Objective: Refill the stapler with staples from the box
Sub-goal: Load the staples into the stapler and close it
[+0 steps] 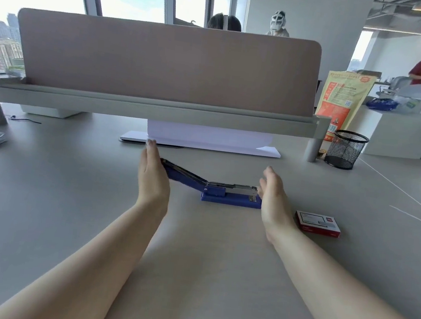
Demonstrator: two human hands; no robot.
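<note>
I see the blue stapler (pixel 216 189), rigid and heavy-looking, between my open left hand (pixel 153 176) and right hand (pixel 273 200), fingers together and gripping nothing; I'd hold its base, with the staple box (pixel 317 224) just right of it.

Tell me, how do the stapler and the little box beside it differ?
The stapler is blue with a metal top, its long handle raised; the staple box is red and white, lying flat and closed. The stapler sits between the left hand and right hand; the box lies outside the right hand, untouched. Both rest on the grey desk.
</note>
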